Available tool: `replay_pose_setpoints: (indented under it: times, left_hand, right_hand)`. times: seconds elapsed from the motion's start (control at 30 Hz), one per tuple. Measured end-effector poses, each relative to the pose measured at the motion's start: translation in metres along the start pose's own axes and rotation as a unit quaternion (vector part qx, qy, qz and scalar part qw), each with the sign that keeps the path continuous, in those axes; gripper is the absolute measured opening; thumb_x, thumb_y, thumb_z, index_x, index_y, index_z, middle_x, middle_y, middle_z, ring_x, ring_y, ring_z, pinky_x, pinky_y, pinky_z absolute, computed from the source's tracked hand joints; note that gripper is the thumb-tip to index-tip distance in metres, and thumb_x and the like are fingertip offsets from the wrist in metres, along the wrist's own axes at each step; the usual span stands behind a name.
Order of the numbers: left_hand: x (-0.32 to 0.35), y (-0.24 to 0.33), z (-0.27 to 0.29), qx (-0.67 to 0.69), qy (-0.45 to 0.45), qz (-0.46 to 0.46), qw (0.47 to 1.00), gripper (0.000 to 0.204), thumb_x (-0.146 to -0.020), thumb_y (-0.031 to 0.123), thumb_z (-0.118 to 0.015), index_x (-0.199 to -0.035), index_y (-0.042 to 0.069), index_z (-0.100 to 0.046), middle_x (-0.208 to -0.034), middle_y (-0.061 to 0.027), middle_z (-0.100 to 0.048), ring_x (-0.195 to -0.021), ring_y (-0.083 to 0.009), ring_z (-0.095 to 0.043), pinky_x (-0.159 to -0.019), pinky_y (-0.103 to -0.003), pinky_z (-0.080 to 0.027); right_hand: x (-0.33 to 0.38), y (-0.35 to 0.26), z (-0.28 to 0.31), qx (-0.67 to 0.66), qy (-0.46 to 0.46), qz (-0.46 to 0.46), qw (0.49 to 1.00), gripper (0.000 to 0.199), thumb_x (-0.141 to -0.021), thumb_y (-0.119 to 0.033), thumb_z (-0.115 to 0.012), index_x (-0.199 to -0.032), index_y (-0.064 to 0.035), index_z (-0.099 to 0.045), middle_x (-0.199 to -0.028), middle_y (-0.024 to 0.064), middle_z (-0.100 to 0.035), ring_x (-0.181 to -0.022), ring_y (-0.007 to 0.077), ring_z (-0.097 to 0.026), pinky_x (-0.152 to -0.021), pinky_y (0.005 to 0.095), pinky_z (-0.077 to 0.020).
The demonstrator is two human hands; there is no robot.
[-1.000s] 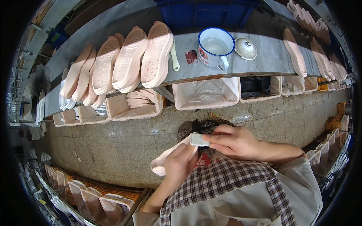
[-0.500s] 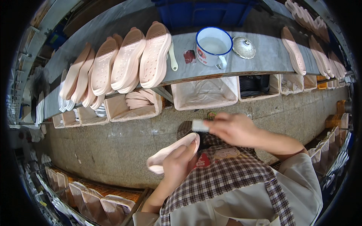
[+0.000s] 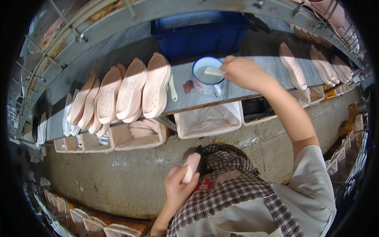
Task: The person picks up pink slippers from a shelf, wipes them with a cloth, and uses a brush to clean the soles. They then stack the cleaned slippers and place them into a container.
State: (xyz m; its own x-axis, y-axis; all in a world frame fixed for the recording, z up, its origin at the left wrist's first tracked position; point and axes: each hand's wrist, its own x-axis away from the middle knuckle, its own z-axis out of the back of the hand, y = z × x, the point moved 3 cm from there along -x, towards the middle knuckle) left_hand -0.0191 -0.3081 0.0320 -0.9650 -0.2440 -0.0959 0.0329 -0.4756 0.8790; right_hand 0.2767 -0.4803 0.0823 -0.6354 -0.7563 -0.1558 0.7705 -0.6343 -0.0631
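My left hand (image 3: pixel 177 189) grips a pale pink shoe sole (image 3: pixel 191 167) held edge-on just above my checked apron (image 3: pixel 233 185). My right hand (image 3: pixel 244 73) reaches out over the grey shelf (image 3: pixel 256 67) and holds a small white brush (image 3: pixel 214 71) at the mouth of a white enamel mug with a blue rim (image 3: pixel 207 76). A row of pink soles (image 3: pixel 130 93) leans on the shelf to the left of the mug.
A white spoon-like tool (image 3: pixel 173 87) and a small dark red object (image 3: pixel 188 86) lie beside the mug. More soles (image 3: pixel 292 71) lie on the shelf's right part. Open bins (image 3: pixel 207 122) hang under the shelf. A blue crate (image 3: pixel 201 37) stands behind it.
My right hand has gone from the sole near my lap up and out to the mug with the brush. My left hand has turned the sole on edge and drawn it closer.
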Motion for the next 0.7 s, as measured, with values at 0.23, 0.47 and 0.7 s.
replay_pose_setpoints:
  times: [0.23, 0.47, 0.7]
  left_hand:
    - [0.005, 0.005, 0.000, -0.007, 0.018, 0.025, 1.000, 0.028, -0.071, 0.005, -0.074, -0.097, 0.000, -0.065, -0.075, -0.0105, -0.056, -0.064, -0.0215, -0.054, -0.057, -0.031, -0.043]
    - [0.004, 0.002, 0.000, -0.026, 0.055, 0.002, 0.998, 0.026, -0.073, 0.005, -0.071, -0.098, 0.001, -0.064, -0.075, -0.0115, -0.055, -0.066, -0.0240, -0.054, -0.059, -0.032, -0.043]
    - [-0.006, 0.001, -0.006, -0.037, 0.049, 0.003, 0.998, 0.033, -0.072, 0.010, -0.075, -0.101, 0.001, -0.063, -0.075, -0.0114, -0.054, -0.064, -0.0242, -0.053, -0.058, -0.033, -0.043]
  right_hand:
    - [-0.042, -0.010, -0.030, 0.124, -0.198, -0.005, 0.972, 0.011, -0.070, -0.007, -0.063, -0.078, -0.0021, -0.068, -0.087, 0.0146, -0.066, -0.078, 0.0323, -0.064, -0.062, 0.0415, -0.0516]
    - [-0.043, 0.004, -0.006, 0.080, -0.130, 0.005, 0.988, 0.019, -0.074, -0.013, -0.063, -0.091, -0.0076, -0.068, -0.093, 0.0136, -0.066, -0.090, 0.0314, -0.062, -0.074, 0.0405, -0.0504]
    - [-0.013, 0.001, 0.008, 0.013, -0.023, -0.040, 0.999, 0.024, -0.082, -0.024, -0.061, -0.100, -0.0110, -0.067, -0.093, 0.0112, -0.065, -0.090, 0.0291, -0.062, -0.076, 0.0398, -0.0493]
